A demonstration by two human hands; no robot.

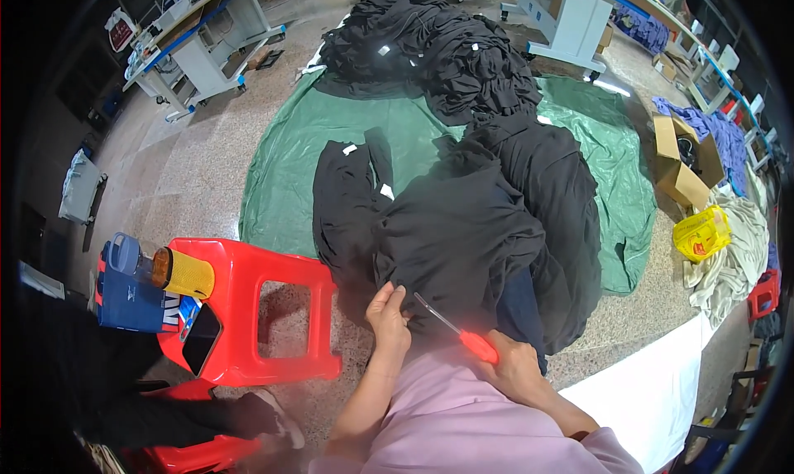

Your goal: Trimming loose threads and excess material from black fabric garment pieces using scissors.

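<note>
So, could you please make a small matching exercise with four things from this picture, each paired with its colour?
Things:
1. stool
2. sheet on the floor
3. garment under the left hand
4. bag by the cardboard box

Colours:
A. yellow
B. black
C. red
D. green

Pairs: 1-C, 2-D, 3-B, 4-A

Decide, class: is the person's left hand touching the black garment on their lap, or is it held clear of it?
Touching. In the head view the left hand pinches the edge of the black garment, fingers pressed into the cloth, no gap showing.
</note>
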